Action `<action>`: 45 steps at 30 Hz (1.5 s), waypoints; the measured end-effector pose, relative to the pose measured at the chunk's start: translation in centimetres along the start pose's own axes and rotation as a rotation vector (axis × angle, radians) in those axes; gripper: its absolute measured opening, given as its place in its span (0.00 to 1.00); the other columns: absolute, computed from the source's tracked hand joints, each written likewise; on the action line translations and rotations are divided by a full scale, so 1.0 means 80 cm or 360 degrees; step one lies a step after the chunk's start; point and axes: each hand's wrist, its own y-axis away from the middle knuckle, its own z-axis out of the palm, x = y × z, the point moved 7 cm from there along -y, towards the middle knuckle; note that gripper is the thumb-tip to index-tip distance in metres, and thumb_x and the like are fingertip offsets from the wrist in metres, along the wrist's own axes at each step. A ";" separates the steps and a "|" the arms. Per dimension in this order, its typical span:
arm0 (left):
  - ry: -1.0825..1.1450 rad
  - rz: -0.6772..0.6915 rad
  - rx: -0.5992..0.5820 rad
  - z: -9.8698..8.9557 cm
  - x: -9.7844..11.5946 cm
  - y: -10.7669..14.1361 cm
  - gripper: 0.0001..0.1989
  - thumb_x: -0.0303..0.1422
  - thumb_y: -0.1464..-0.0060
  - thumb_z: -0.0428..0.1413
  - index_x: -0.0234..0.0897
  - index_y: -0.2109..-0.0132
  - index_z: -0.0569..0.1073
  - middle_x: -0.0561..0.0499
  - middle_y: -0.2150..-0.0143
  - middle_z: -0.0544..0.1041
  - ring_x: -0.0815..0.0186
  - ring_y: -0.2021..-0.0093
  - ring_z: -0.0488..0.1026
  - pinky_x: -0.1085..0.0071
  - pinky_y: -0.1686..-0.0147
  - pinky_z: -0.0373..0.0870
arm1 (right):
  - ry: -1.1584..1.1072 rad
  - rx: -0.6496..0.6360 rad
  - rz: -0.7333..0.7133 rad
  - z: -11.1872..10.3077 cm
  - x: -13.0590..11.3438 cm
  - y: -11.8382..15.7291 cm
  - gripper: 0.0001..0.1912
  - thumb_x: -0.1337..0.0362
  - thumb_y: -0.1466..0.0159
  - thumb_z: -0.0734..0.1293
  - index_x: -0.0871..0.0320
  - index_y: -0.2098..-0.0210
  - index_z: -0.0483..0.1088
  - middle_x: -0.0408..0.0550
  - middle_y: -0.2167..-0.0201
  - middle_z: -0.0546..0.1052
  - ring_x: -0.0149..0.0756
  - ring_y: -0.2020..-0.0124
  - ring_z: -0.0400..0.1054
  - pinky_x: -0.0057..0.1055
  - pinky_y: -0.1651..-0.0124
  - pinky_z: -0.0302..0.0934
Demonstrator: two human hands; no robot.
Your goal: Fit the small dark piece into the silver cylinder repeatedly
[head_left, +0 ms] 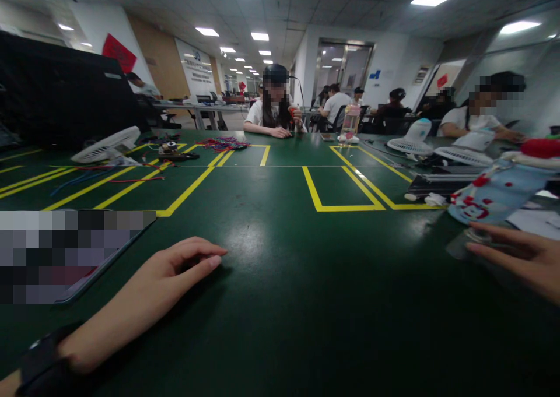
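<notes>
My left hand point(186, 266) rests on the green tabletop point(280, 304), holding nothing. Its index finger and thumb stretch forward with a small gap between them, and the other fingers are mostly hidden. At the right edge, my right hand point(520, 256) has its thumb and fingers closed around a small see-through object point(459, 245), perhaps a clear plastic bag; what is inside is too blurred to make out. That hand is just in front of a light-blue bottle point(494, 190) with a red top.
A tablet-like device point(109, 266) lies at the left. White fans point(107, 145) and bundled wires point(225, 144) sit farther back. A dark bar-shaped part point(446, 182) lies near the bottle. Across the table, a person point(273, 114) handles something red. Yellow tape marks the tabletop.
</notes>
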 end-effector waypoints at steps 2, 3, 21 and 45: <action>-0.0014 0.0028 0.0004 0.002 -0.007 -0.003 0.14 0.46 0.44 0.52 0.47 0.55 0.76 0.53 0.53 0.77 0.59 0.52 0.72 0.66 0.52 0.67 | -0.0040 -0.0160 0.0055 0.005 -0.030 0.014 0.31 0.40 0.46 0.64 0.50 0.50 0.72 0.55 0.68 0.78 0.37 0.78 0.69 0.35 0.76 0.61; -0.0021 0.0043 0.0004 0.004 -0.011 -0.004 0.14 0.46 0.44 0.53 0.48 0.55 0.75 0.53 0.53 0.76 0.59 0.52 0.72 0.66 0.52 0.67 | -0.0088 -0.0147 -0.0021 0.003 -0.055 0.021 0.30 0.41 0.44 0.64 0.50 0.48 0.70 0.55 0.66 0.78 0.38 0.76 0.70 0.35 0.74 0.62; -0.0124 0.0342 0.0171 0.040 0.053 0.006 0.14 0.43 0.42 0.53 0.49 0.51 0.72 0.51 0.51 0.71 0.58 0.51 0.69 0.62 0.54 0.67 | -0.1339 -0.0723 -0.1096 0.068 -0.350 0.138 0.35 0.60 0.45 0.69 0.54 0.41 0.54 0.49 0.50 0.70 0.34 0.51 0.67 0.35 0.48 0.63; 0.0088 0.0558 0.0037 0.061 0.108 -0.027 0.04 0.34 0.44 0.57 0.43 0.64 0.77 0.54 0.60 0.73 0.65 0.58 0.71 0.67 0.56 0.66 | -0.1322 -0.0773 -0.1158 0.069 -0.351 0.137 0.23 0.65 0.43 0.68 0.50 0.49 0.62 0.40 0.55 0.71 0.27 0.56 0.66 0.27 0.53 0.63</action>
